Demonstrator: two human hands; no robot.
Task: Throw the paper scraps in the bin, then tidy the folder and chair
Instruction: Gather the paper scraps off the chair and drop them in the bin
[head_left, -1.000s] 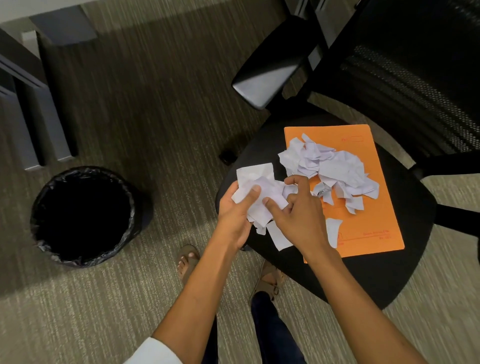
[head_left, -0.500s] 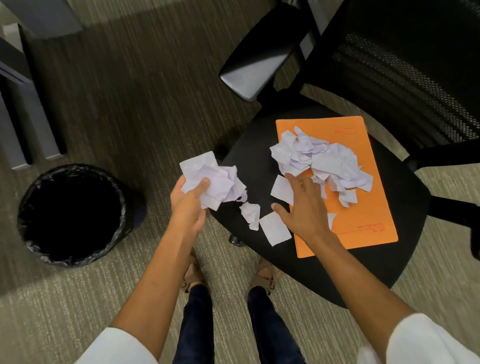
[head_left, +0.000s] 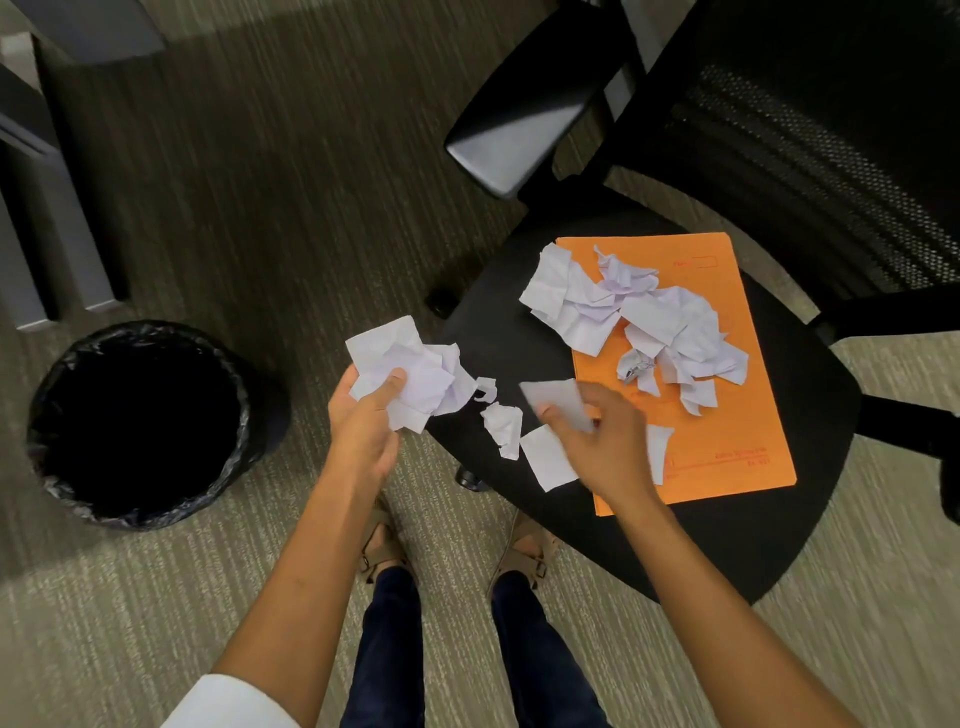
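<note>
An orange folder (head_left: 737, 467) lies on the black seat of an office chair (head_left: 691, 551). A heap of crumpled white paper scraps (head_left: 644, 317) sits on the folder's upper half. My left hand (head_left: 363, 421) grips a bunch of crumpled scraps (head_left: 410, 379) off the seat's left edge. My right hand (head_left: 608, 447) is blurred and pinches a flat white scrap (head_left: 556, 400) above the seat. Two loose scraps (head_left: 545, 457) lie on the seat between my hands. The round bin (head_left: 57, 467), lined with a black bag, stands on the carpet at left.
The chair's mesh back (head_left: 831, 156) and an armrest (head_left: 519, 130) rise behind the seat. Grey furniture legs (head_left: 67, 249) stand at the far left. My sandalled feet (head_left: 384, 545) are on the striped carpet right below the seat's front edge.
My left hand carried its bunch of scraps off the seat toward the left. My right hand lifted a flat scrap off the seat.
</note>
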